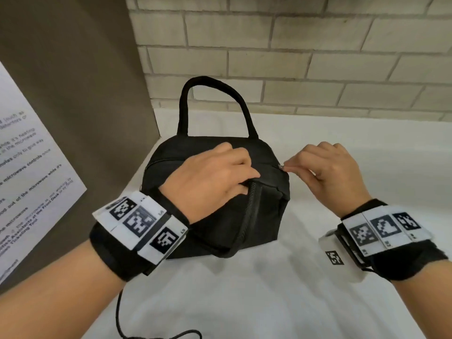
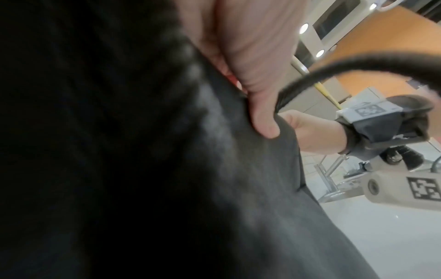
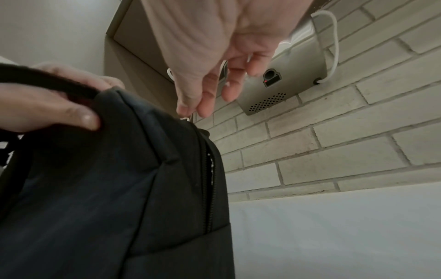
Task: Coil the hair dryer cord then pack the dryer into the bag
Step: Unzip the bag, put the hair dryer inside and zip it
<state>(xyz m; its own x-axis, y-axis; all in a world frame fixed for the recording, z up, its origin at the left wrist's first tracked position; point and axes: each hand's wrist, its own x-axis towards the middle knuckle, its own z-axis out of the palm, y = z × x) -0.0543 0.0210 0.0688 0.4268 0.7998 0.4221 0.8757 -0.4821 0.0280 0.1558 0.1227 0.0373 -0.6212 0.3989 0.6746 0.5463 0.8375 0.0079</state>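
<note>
- Black bag (image 1: 215, 192) stands on the white tabletop (image 1: 269, 289), close to the brick wall (image 1: 318, 57). One handle (image 1: 215, 94) stands up at the back; the other lies slack across the near face.
- Left hand (image 1: 210, 179) clamps the top of the bag near the zipper line, fingers curled into the fabric, thumb pressing the side panel in the right wrist view. We read this as bracing.
- Right hand (image 1: 327, 170) pinches the small metal zipper pull (image 1: 281, 166) at the bag's right top corner, thumb against forefinger, the other fingers loosely bent.
- Hair dryer not seen in any view; we cannot tell whether it is inside the bag. A thin black cord (image 1: 122, 321) trails across the tabletop at the lower edge of the head view; what it belongs to we cannot tell.
- Risk: the pull is tiny and the pinch shallow, so the fingertips may slip off under a tug.
- Risk: soft fabric may bunch at the corner and snag the slider; the left hand's grip sits right on the zipper path and may block travel.
- Risk: if the left hand loosens, the bag may slide or tip on the smooth tabletop.
- Around: a brown panel (image 1: 73, 94) with a printed notice (image 1: 24, 179) stands to the left; a grey wall-mounted unit (image 3: 281, 75) with a white cable hangs above. Neither obstructs the hands.
</note>
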